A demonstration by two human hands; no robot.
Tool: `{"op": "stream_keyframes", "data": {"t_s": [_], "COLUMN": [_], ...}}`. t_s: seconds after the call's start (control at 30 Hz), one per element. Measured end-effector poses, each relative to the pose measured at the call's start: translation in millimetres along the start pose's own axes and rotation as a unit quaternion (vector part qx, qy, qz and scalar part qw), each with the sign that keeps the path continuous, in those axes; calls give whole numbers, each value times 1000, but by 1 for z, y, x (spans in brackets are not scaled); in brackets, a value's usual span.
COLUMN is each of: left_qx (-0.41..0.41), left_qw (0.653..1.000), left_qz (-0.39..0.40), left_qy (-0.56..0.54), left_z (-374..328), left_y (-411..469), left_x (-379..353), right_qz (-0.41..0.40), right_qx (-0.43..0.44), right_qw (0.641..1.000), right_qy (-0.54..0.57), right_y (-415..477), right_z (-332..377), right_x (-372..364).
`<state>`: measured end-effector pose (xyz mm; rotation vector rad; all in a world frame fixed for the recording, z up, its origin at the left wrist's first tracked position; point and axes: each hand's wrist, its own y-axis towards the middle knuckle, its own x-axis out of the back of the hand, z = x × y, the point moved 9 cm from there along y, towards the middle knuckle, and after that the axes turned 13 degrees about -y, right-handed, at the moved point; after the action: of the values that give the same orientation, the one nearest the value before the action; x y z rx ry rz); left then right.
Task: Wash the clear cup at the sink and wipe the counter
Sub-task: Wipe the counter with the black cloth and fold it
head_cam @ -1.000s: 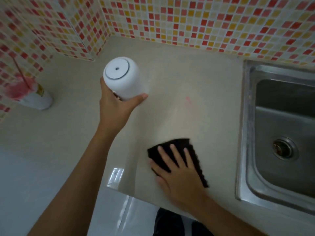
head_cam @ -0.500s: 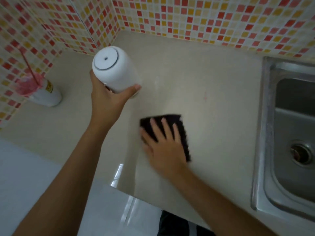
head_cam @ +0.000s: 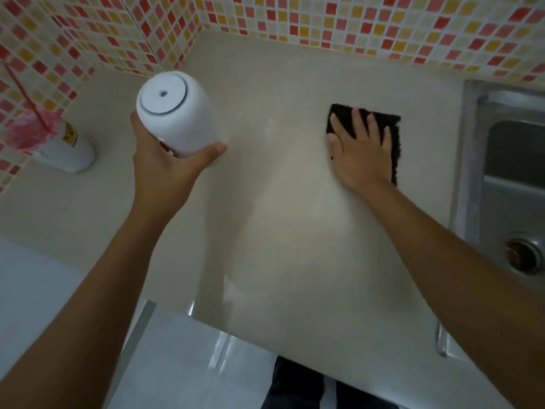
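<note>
My left hand [head_cam: 165, 169] grips a white cylindrical container [head_cam: 177, 113] and holds it up above the beige counter [head_cam: 280, 231], its round base with a small hole turned toward me. A black cloth [head_cam: 390, 137] lies flat on the counter near the sink. Pressing down on the cloth is my right hand [head_cam: 358, 149], palm flat and fingers spread. No clear cup is visible.
A steel sink [head_cam: 513, 187] with its drain [head_cam: 523, 255] takes the right side. A white bottle [head_cam: 69, 152] with a pink fluffy thing on a stick [head_cam: 23, 131] stands at the left wall. Mosaic tiles line the back walls. The counter's front edge is near my body.
My right hand has slid the black cloth away from the front edge, up and to the right toward the sink. My left hand still holds the white container up.
</note>
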<state>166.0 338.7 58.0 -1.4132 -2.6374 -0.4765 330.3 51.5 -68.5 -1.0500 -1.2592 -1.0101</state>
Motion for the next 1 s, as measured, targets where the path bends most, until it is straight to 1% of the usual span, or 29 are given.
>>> {"op": "stream_keyframes", "data": {"t_s": [0.07,0.1,0.17,0.2,0.23,0.3,0.37,0.43,0.5,0.57,0.63,0.7,0.77,0.83,0.87,0.93,1.0], "left_qx": [6,8,10,10,10,10,8,7,9,10,9,6,5,2,2,3,2], "left_qw": [1000,1000,999,999,998,998,998,998,997,997,997,997,998,997,997,996,994], "left_qz": [-3,-4,-1,6,14,23,26,27,28,27,37,43,42,45,48,61,80], "left_qy": [-14,-24,-43,-49,-53,-54,-58,-63,-66,-69,-65,-57,-55,-61,-65,-70,-71], "left_z": [0,1,-2,-4,-5,-6,-4,0,4,8,10,10,7,3,1,-2,-5], "left_y": [6,10,17,21,23,25,24,23,20,18,18,20,24,29,31,34,36], "left_x": [-12,-19,-37,-47,-55,-63,-65,-65,-66,-64,-65,-67,-73,-85,-92,-108,-125], "right_qz": [-21,-17,3,14,22,7,-18,-17,16,57,82,68,34,-5,-12,0,7], "right_qx": [-16,-7,46,81,113,152,137,84,3,-72,-96,-78,-47,-12,11,49,55], "right_qw": [999,999,998,995,992,986,987,993,998,995,991,994,998,1000,1000,998,998], "right_qy": [-34,-45,-50,-50,-51,-70,-85,-83,-57,-44,-43,-40,-28,-18,-21,-31,-26], "right_y": [-71,-114,-191,-212,-214,-174,-103,-19,53,94,101,82,44,-21,-61,-135,-167], "right_z": [11,23,49,56,57,46,27,8,-6,-9,0,12,21,30,34,33,11], "right_x": [3,1,3,4,3,6,5,1,0,-2,-2,0,1,6,7,2,-1]}}
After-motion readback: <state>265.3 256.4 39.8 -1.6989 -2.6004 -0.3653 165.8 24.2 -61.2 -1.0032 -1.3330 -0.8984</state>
